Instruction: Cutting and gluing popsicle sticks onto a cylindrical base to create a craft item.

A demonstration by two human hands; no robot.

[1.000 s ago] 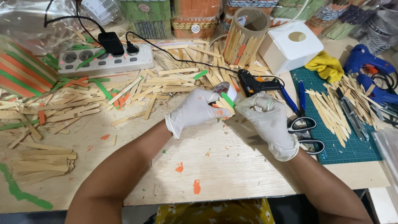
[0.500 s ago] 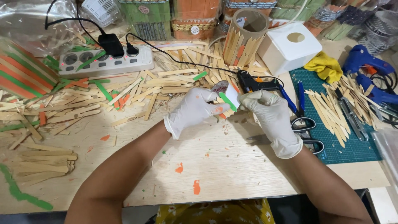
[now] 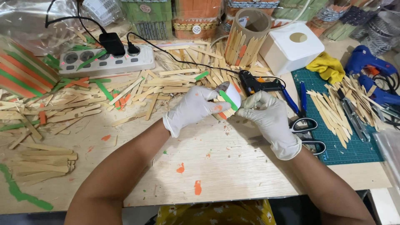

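Both hands wore white gloves and met just above the centre of the wooden table (image 3: 233, 175). The left hand (image 3: 193, 109) was curled, fingers closed on the near edge of a small white cup (image 3: 234, 94) with green and orange sticks stuck to its side. The right hand (image 3: 268, 118) closed round the same cup from 3 o'clock, thumb on top. Held between both hands, clear of the table, probably so it could be turned while a stick (image 3: 227, 100) was pressed flat against its wall.

A black glue gun (image 3: 258, 85) lay just beyond the hands at 1 o'clock, nozzle toward them, within easy reach. Scissors (image 3: 306, 129) sat at 3 o'clock on the edge of the green cutting mat (image 3: 354, 146). Loose wooden sticks (image 3: 137, 89) were spread from 9 to 12 o'clock, with the power strip (image 3: 104, 60) behind them at 11.

Against the earlier frames: the hands kept the same spot and the same grip, the cup only slightly turned; the surrounding clutter had not moved.
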